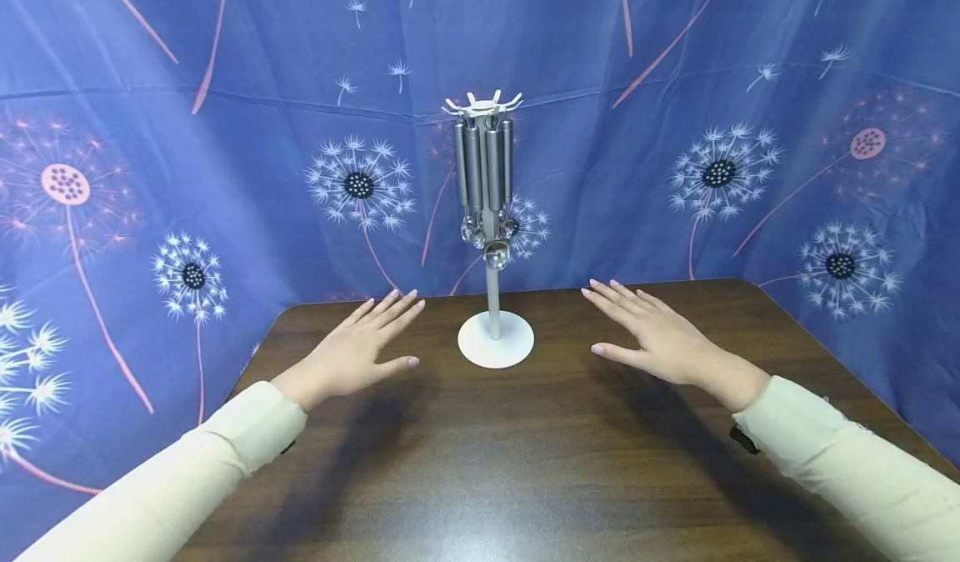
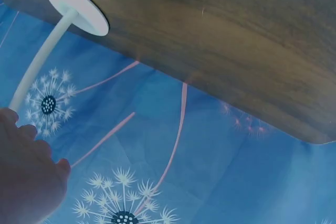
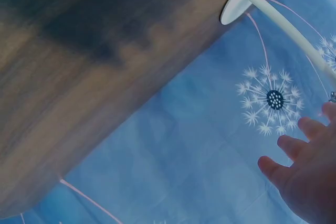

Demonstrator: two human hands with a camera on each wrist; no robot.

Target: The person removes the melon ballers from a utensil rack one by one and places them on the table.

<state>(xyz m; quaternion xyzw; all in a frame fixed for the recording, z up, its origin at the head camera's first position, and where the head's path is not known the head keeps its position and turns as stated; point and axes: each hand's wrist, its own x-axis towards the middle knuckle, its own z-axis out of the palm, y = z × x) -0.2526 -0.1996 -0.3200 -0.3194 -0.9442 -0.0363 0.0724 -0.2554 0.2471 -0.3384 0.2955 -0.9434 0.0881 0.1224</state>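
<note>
A white stand (image 1: 496, 339) with a round base and a tall post stands near the back of the table. From the hooked ring at its top (image 1: 483, 107) hang several metal utensils (image 1: 486, 166), handles up, with shiny spoon-like ends below. To the left of the base, my left hand (image 1: 358, 349) hovers over the tabletop, its fingers spread and holding nothing. My right hand (image 1: 660, 337) mirrors it on the other side, fingers straight, palm down, also holding nothing. In the wrist views, the left fingers (image 2: 42, 153) and right fingers (image 3: 294, 148) appear near the post.
The dark wooden table (image 1: 480, 462) has rounded back corners. Behind it and along both sides hangs a blue cloth (image 1: 570, 45) printed with dandelions, close to the table's back edge. Both arms wear pale sleeves (image 1: 832, 437), and their shadows fall across the wood.
</note>
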